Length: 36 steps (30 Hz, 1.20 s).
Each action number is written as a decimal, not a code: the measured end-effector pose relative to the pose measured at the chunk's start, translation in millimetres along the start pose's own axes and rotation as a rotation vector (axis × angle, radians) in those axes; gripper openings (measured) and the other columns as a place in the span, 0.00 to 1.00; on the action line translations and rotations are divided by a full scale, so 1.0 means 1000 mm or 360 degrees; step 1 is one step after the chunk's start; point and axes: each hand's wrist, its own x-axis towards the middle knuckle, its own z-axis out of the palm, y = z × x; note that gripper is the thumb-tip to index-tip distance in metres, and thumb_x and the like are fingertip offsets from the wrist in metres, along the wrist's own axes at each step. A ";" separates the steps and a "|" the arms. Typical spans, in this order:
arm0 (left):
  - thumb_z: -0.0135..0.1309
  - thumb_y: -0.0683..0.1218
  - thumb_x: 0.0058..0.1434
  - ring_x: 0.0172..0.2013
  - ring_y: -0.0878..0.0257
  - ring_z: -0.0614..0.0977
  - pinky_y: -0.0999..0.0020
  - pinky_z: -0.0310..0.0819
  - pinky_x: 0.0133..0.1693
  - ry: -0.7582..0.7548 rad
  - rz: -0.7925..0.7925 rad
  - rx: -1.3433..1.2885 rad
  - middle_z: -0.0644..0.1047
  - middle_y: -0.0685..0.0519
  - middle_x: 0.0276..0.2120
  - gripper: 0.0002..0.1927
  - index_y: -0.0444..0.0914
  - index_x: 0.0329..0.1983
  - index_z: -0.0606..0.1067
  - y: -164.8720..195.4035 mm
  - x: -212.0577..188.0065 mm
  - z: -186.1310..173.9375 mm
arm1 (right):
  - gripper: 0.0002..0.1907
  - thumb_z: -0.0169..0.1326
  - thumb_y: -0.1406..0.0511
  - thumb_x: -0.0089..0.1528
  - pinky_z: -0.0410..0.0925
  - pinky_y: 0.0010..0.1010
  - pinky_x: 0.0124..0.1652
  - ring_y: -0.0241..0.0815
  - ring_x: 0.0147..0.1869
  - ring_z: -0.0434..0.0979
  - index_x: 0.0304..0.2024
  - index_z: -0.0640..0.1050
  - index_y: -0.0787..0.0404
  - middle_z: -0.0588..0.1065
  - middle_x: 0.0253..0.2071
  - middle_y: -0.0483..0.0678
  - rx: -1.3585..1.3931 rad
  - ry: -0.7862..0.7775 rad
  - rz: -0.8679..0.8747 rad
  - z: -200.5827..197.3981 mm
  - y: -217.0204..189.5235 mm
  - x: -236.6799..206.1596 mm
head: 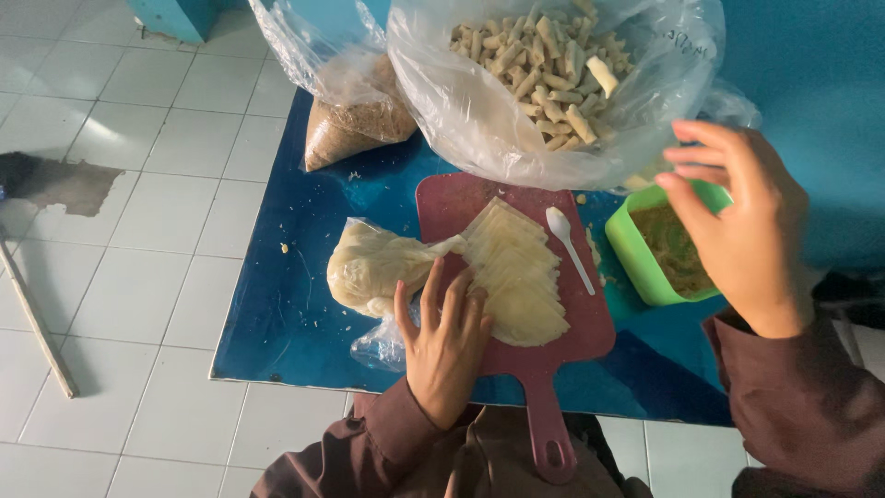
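The left hand (447, 346) was laid flat, fingers spread and lightly bent, with its fingertips pressed on the near edge of a fanned stack of thin pale wrappers (516, 277); nothing was gripped. The stack lay on a dark red cutting board (590, 323), its long axis running from the far left to the near right, the sheets overlapping towards the person. The board's handle pointed straight back at the person. The right hand (742, 226) was held raised above a green tub (636, 254) of brownish filling, fingers loosely curled and half open; whether anything small was pinched between them could not be told, since only the back of the hand was seen. A white plastic spoon (568, 245) rested on the board just beside the stack, bowl end away from the person. Left of the stack a clear bag of pale dough (373, 267) was touching the wrappers. Farther off on the blue table (277, 314) stood a large clear bag of rolled sticks (544, 65) and a bag of brown crumbs (355, 115).
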 end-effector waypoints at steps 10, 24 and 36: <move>0.61 0.52 0.58 0.53 0.54 0.72 0.51 0.62 0.54 -0.0043 -0.0084 -0.0043 0.73 0.52 0.48 0.19 0.40 0.50 0.74 0.008 -0.002 -0.001 | 0.22 0.60 0.64 0.54 0.66 0.41 0.52 0.53 0.51 0.72 0.52 0.81 0.54 0.80 0.47 0.48 -0.0588 -0.1027 0.0064 0.018 0.116 -0.035; 0.63 0.54 0.55 0.46 0.55 0.73 0.55 0.64 0.50 -0.0098 -0.0209 0.0022 0.73 0.53 0.42 0.20 0.40 0.45 0.74 0.010 -0.003 -0.009 | 0.12 0.64 0.62 0.56 0.71 0.42 0.47 0.53 0.46 0.77 0.43 0.84 0.55 0.80 0.31 0.52 -0.0714 -0.0767 0.0099 0.027 0.106 -0.041; 0.63 0.52 0.54 0.46 0.55 0.73 0.56 0.65 0.49 -0.0122 -0.0170 0.0053 0.72 0.51 0.40 0.19 0.38 0.44 0.74 0.012 -0.004 -0.011 | 0.06 0.61 0.63 0.60 0.70 0.38 0.43 0.49 0.42 0.75 0.39 0.84 0.54 0.81 0.35 0.47 -0.0693 -0.0696 0.0050 -0.019 0.040 -0.007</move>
